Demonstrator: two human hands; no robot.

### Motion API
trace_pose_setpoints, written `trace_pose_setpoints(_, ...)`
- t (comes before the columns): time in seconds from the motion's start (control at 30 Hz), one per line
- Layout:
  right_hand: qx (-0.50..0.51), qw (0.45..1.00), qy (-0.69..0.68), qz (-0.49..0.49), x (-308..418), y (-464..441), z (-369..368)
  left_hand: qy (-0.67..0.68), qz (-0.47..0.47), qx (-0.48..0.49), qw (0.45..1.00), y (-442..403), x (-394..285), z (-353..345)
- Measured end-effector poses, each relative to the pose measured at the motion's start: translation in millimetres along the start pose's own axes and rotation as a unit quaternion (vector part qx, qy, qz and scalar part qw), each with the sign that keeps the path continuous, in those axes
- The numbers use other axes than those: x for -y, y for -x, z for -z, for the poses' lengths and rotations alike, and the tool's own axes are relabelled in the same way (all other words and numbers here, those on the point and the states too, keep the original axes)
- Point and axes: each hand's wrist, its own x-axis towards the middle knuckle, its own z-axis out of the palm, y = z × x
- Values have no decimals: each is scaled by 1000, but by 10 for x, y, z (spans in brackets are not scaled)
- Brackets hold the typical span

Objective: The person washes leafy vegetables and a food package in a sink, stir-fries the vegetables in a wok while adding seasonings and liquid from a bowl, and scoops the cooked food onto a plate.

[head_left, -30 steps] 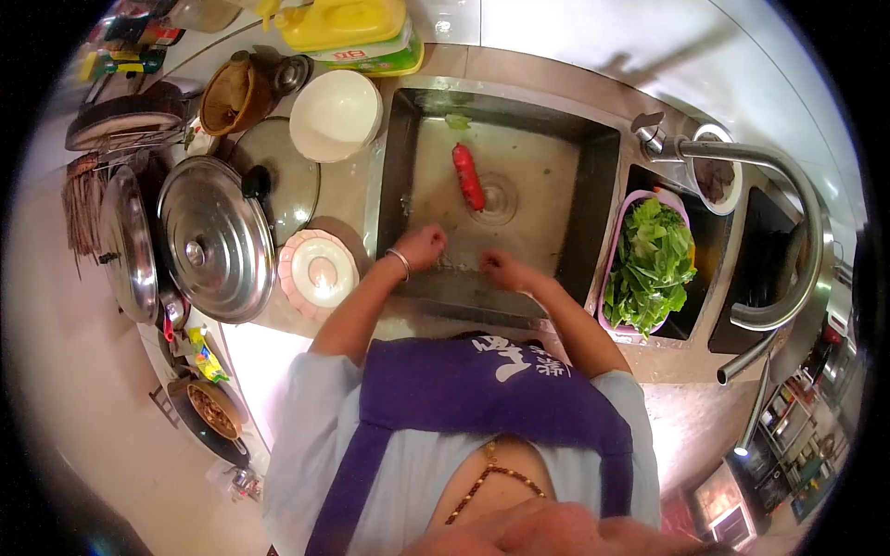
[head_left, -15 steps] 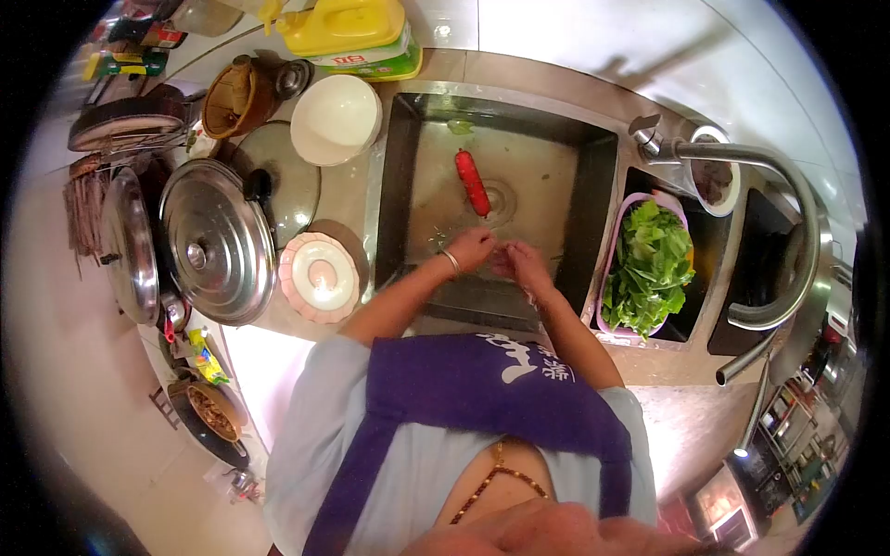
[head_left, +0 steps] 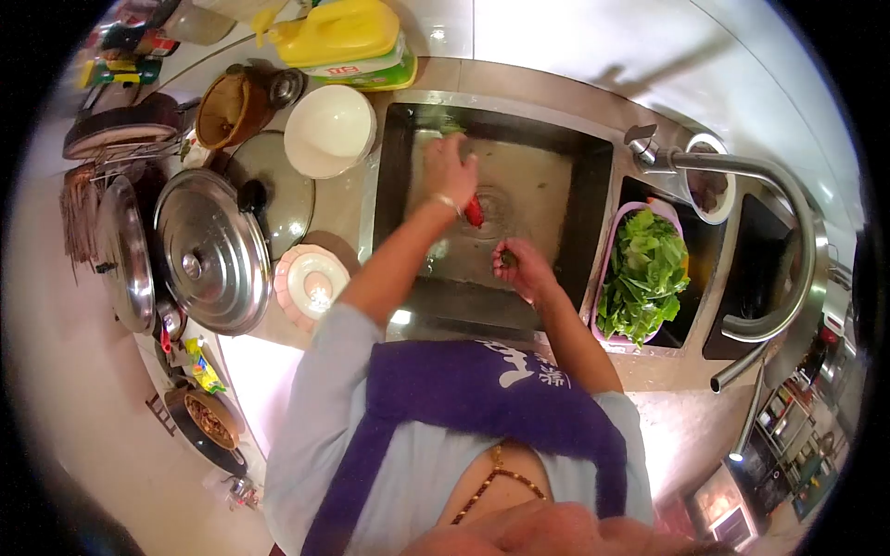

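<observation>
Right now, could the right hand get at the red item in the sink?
Probably yes: the near end of the red item shows, and nothing seems to stand between it and the right hand. The left hand, though, hides its far part from view.

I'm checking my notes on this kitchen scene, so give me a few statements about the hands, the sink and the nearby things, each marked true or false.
1. The left hand partly hides the red thing in the sink. True.
2. The right arm wears the bracelet. False: the left arm does.
3. The leafy greens are in a pink basket. True.
4. The white bowl is inside the sink. False: it is on the counter.
5. The right hand touches the red thing. False: they are apart.
</observation>
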Motion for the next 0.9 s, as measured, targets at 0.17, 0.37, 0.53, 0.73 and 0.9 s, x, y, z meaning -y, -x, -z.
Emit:
trace_pose_setpoints(0.17, -39, 998, 39, 12, 12, 446, -134, 61, 250, 92, 962, -549, 674, -660)
trace_pose_setpoints(0.37, -151, 971, 148, 112, -11, 998, 35, 259, 220, 54, 939, -295, 306, -628)
trace_pose_setpoints(0.53, -340, 770, 389, 375, 449, 1710, -62, 424, 75, 184, 884, 440, -920, -473)
trace_pose_setpoints(0.73, -475, 385, 554, 565, 768, 2183, 277, 456, -145, 192, 857, 942, -2435, -23)
trace_pose_setpoints(0.9, -408, 390, 592, 575, 788, 2483, 543, 335, -212, 218, 892, 1088, -2488, -73)
